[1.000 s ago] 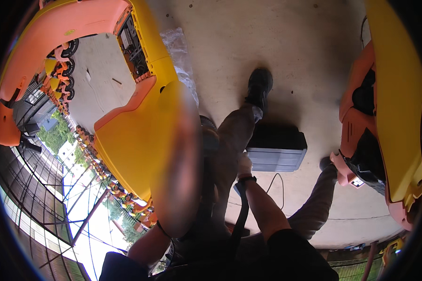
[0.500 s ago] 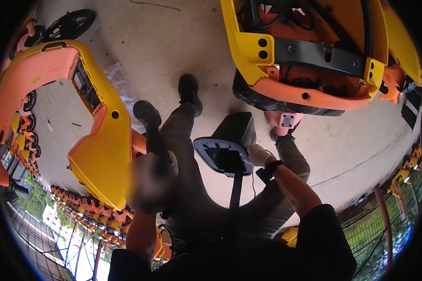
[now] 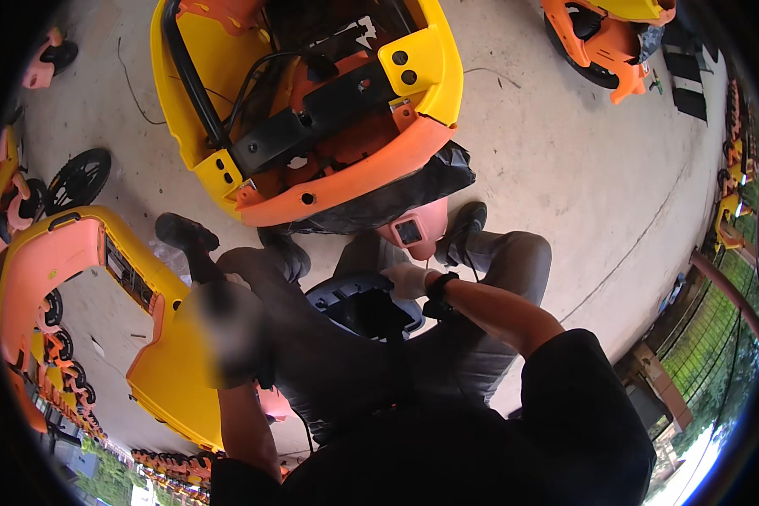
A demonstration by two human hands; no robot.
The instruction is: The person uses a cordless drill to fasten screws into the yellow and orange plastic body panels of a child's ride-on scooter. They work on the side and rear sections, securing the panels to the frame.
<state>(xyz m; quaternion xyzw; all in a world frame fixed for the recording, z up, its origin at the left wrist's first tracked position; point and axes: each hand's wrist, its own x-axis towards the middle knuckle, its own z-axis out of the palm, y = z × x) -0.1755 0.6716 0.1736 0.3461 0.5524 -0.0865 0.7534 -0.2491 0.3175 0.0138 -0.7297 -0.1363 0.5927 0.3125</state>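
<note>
My right hand (image 3: 409,281), in a pale glove, grips the far right rim of a black plastic box (image 3: 337,314) with a wide flange and hollow inside. The box rests between my knees, its opening toward me. At the left, my left hand (image 3: 238,280) is closed around the handle of a black power tool (image 3: 185,233); a smeared patch hides its head and most of the hand. Just ahead of my knees stands a yellow and orange scooter body (image 3: 346,181) with a black crossbar (image 3: 320,114) and exposed cables.
Beside my left arm stands another yellow and orange vehicle body (image 3: 164,363). A loose black wheel (image 3: 80,179) lies beyond it. At far right are an orange part with a wheel (image 3: 603,63) and black flat pieces (image 3: 687,80). A fence (image 3: 725,312) runs along the right.
My view has turned, and the scooter body now stands directly ahead of me. The black box has come closer to my lap. Both hands keep their grips.
</note>
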